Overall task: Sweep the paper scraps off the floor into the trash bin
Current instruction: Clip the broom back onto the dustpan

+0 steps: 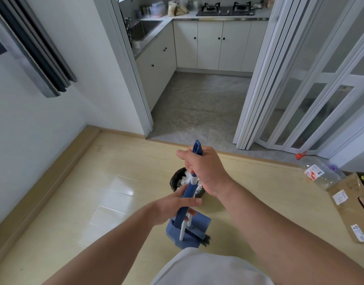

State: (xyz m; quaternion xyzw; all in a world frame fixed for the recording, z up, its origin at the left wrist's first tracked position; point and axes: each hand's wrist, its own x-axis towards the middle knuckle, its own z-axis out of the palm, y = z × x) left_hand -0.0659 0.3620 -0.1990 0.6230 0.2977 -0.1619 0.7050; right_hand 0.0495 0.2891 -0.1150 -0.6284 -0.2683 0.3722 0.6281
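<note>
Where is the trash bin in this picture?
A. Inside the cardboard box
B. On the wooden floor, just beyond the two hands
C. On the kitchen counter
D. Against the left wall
B. The dark trash bin stands on the wooden floor, holding white paper, partly hidden behind the right hand and the left hand that grip the blue handle.
</note>
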